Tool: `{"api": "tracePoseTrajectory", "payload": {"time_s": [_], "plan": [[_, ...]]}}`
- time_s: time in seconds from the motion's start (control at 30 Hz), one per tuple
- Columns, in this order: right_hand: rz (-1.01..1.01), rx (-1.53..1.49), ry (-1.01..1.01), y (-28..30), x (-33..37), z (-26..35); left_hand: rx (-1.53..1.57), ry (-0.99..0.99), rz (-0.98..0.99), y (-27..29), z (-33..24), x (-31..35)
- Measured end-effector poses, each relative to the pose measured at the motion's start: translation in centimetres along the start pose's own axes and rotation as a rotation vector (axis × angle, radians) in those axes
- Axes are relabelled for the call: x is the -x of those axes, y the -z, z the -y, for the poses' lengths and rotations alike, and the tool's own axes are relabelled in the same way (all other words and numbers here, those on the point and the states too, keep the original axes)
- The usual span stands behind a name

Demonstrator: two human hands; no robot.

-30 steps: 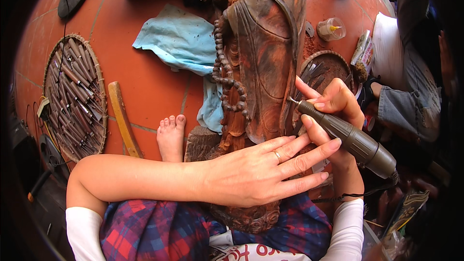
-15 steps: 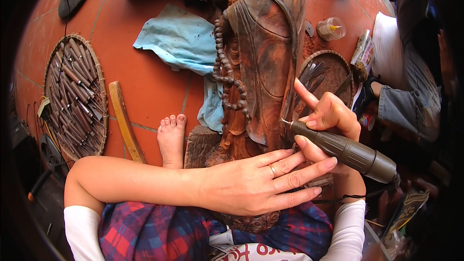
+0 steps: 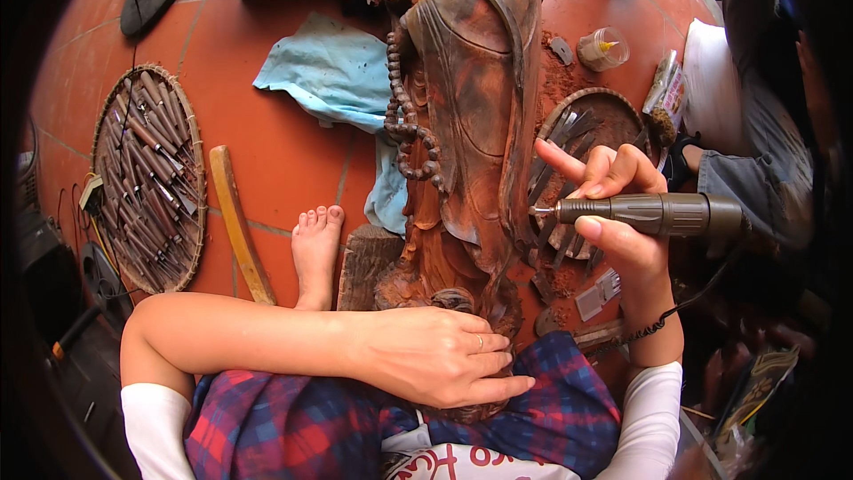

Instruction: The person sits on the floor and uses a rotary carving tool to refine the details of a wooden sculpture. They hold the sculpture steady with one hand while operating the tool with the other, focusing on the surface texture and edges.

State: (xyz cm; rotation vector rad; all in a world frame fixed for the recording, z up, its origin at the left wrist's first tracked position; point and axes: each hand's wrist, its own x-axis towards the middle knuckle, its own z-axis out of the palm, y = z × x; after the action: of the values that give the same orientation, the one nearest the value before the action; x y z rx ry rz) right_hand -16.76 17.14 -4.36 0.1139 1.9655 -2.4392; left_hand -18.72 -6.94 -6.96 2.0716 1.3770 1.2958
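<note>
A carved reddish-brown wooden statue (image 3: 466, 107) lies lengthwise in front of me, its near end at my lap. Carved beads (image 3: 394, 80) run down its left side. My left hand (image 3: 444, 356) rests palm down over the near end of the carving, fingers stretched and slightly bent, holding no tool. In my right hand (image 3: 641, 253) is a dark rotary carving tool (image 3: 680, 213), pinched between thumb and fingers with the index finger raised. Its small metal bit points left, close to the statue's right edge; whether it touches the wood I cannot tell. A black cord hangs from the tool.
At left, a round woven tray (image 3: 199, 249) holds many wooden-handled chisels, beside a curved wooden piece (image 3: 238, 227). A light-blue cloth (image 3: 324, 71) and a wood block (image 3: 366, 267) lie left of the statue. At right are a tray (image 3: 626, 111) with metal blades, a jar (image 3: 602, 49) and another person's leg (image 3: 755, 196).
My left hand has drawn back left from beside the right hand onto the carving's near end. The rotary tool has turned from slanted to nearly level. The view has shifted slightly.
</note>
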Motion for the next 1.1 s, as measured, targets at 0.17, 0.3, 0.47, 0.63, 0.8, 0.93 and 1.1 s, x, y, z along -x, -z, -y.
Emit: {"api": "tracePoseTrajectory", "payload": {"time_s": [0.17,0.3,0.47,0.63,0.8,0.93,1.1], "plan": [[0.053,-0.017,-0.073,0.9,0.8,2.3,-0.058,0.093,0.092,-0.5,-2.2,1.8],[0.043,-0.015,-0.094,0.5,1.6,4.4,-0.114,0.196,0.051,-0.5,-4.4,2.7],[0.082,0.004,-0.009,0.6,2.2,3.7,-0.293,0.095,0.009,0.2,-6.6,0.7],[0.108,-0.034,0.026,0.3,2.6,2.3,-0.146,0.066,0.193,0.7,-8.4,-3.9],[0.208,-0.028,0.055,1.5,1.3,1.1,-0.23,0.113,-0.059,-3.0,-5.9,-7.5],[0.24,0.059,0.06,2.3,0.0,-0.3,-0.279,0.298,-0.173,-3.5,-4.1,-7.6],[0.238,0.011,-0.005,2.1,-0.5,-1.8,-0.328,0.368,-0.275,-3.4,-2.4,-7.6]]}}
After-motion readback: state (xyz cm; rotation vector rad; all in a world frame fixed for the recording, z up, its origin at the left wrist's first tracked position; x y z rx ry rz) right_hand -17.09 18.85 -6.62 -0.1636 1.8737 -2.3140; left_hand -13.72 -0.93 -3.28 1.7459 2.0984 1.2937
